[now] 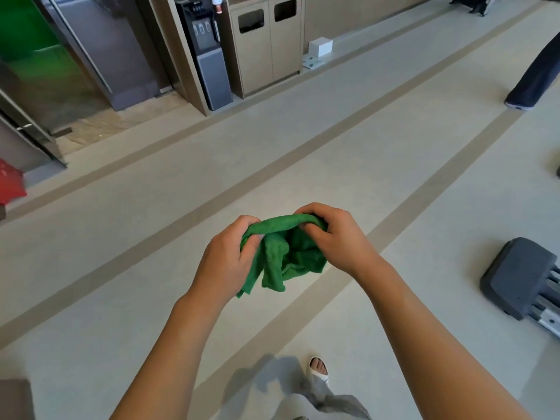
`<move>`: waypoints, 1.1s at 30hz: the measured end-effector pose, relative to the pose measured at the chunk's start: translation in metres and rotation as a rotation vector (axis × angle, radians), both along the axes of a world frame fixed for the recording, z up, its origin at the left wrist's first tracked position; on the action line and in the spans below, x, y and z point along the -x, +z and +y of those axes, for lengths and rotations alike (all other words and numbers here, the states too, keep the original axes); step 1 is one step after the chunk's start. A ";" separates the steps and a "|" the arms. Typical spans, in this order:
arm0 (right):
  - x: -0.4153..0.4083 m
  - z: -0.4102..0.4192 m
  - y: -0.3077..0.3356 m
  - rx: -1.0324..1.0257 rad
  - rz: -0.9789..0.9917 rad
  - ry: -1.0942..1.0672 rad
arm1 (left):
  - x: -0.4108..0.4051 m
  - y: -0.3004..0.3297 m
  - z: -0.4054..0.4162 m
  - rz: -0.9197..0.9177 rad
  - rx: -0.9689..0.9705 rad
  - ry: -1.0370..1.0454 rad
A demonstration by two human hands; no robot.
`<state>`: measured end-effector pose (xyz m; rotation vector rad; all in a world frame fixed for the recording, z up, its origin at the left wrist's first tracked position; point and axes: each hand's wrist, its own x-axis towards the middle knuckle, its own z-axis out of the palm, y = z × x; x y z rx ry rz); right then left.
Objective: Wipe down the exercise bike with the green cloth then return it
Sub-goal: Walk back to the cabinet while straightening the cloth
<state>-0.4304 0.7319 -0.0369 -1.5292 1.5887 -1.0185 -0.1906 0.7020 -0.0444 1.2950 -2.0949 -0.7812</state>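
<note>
Both hands' fingers (251, 221) buried in green cloth (285, 253).

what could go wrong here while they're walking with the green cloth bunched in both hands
The green cloth hangs loose below the left hand and right hand; a slack corner could slip free. The dark equipment base sits low on the floor to the right, a possible trip hazard with eyes on the cloth.

Showing two bare forearms with no sleeves, watch or rings, ending in a bare left hand (225, 259) and a bare right hand (339, 237). Wearing loose, light grey fabric trousers (330, 404), showing at the near edge, and a white open-toed strappy sandal (318, 368), leaving the toes showing.
</note>
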 end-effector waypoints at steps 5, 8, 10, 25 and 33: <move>0.031 -0.049 -0.005 -0.040 0.017 0.052 | 0.026 0.002 -0.042 -0.022 0.003 0.051; 0.039 -0.076 -0.003 -0.029 -0.002 0.067 | 0.032 0.007 -0.064 -0.033 0.015 0.073; 0.041 -0.093 -0.002 -0.028 -0.013 0.081 | 0.030 0.009 -0.078 -0.028 0.016 0.082; -0.007 -0.261 -0.007 -0.066 0.049 0.097 | -0.034 -0.010 -0.252 0.113 0.044 0.101; -0.076 -0.370 0.019 -0.101 0.040 0.170 | -0.113 0.005 -0.369 0.175 0.001 0.113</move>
